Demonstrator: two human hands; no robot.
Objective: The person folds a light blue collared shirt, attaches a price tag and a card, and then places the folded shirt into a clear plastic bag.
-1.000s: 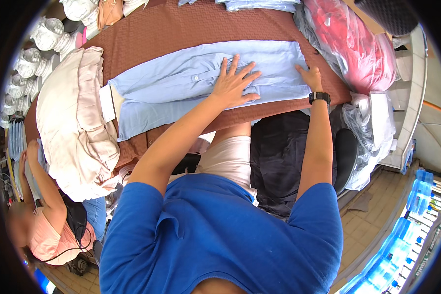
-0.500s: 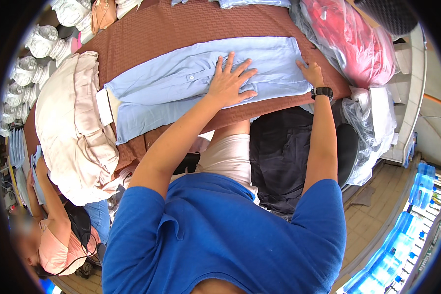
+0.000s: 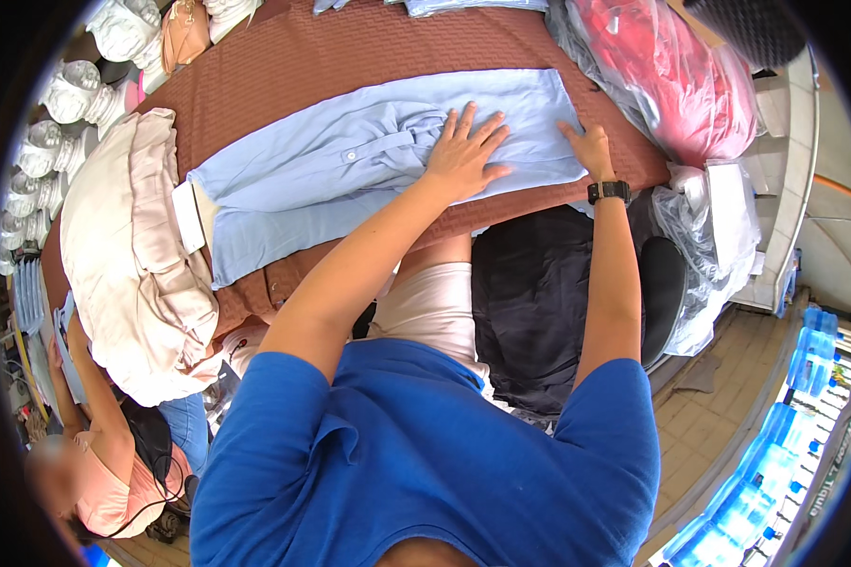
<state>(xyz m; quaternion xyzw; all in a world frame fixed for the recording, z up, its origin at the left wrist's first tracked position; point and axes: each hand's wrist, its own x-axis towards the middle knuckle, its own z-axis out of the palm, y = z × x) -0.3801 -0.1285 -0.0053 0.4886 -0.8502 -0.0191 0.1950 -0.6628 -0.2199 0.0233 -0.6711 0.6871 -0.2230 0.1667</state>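
Observation:
A light blue buttoned garment point(image 3: 293, 184) lies in a long folded strip across the brown-covered table point(image 3: 284, 71). On top, toward its right half, my left hand point(image 3: 465, 151) rests flat with fingers spread. Beside it a buttoned tab point(image 3: 373, 146) and bunched folds show. My right hand point(image 3: 588, 149), with a black watch point(image 3: 609, 192) at the wrist, is at the garment's right end. Its thumb stands apart over the cloth edge, and the other fingers look bent against the table cover. A white card point(image 3: 188, 217) sticks out at the garment's left end.
Cream clothing point(image 3: 128, 246) is heaped at the table's left edge. Red clothing in clear plastic point(image 3: 671, 85) lies at the far right. A black bag-like bundle point(image 3: 529, 302) is below the near edge. At lower left sits a person in a peach top point(image 3: 132, 487).
My left hand has slid a little to the right over the cloth, uncovering more of the tab. My right hand stays at the right end. The whole view has shifted slightly.

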